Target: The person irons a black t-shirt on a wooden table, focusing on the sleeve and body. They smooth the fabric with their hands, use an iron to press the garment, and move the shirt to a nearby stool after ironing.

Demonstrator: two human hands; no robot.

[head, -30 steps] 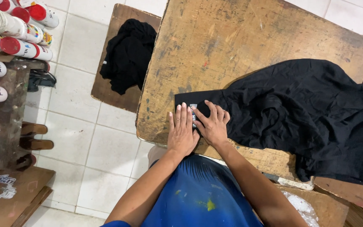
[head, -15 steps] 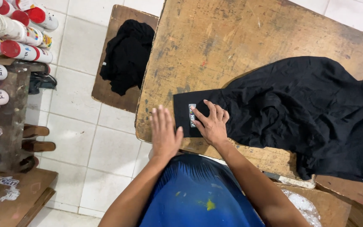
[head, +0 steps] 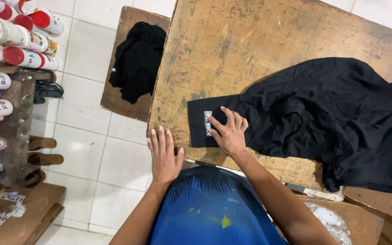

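A black garment (head: pixel 323 113) lies spread over the right half of a worn wooden table (head: pixel 250 41). Its near-left corner carries a small light label (head: pixel 208 123). My right hand (head: pixel 228 130) presses flat on that corner, fingers spread beside the label. My left hand (head: pixel 163 155) hovers open at the table's near-left edge, off the cloth and holding nothing. My blue shirt with a yellow spot fills the bottom middle.
A second heap of black cloth (head: pixel 138 59) rests on a small wooden board (head: pixel 114 97) left of the table. Red-capped white bottles (head: pixel 10 54) lie on a rack at far left. White floor tiles lie between. A plastic bag (head: pixel 330 220) sits at bottom right.
My left hand has lifted off the garment and drawn back leftward to the table edge. The garment's corner now lies flatter and squarer. My right hand stays on it.
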